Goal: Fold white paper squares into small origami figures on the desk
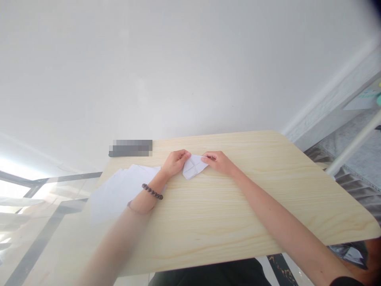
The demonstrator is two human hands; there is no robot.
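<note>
A small piece of folded white paper (194,167) with visible creases is held between both hands above the middle of the wooden table. My left hand (176,163) pinches its upper left edge, thumb on top. On the other side, my right hand (218,162) grips the right corner between thumb and fingers. Some fingertips are hidden behind the paper. A dark bead bracelet (152,191) circles my left wrist.
Loose white sheets (119,190) lie overlapping on the table's left side, partly under my left forearm. A pixelated dark object (131,148) sits at the back left edge. The pale wooden table (285,182) stands against a white wall (190,71).
</note>
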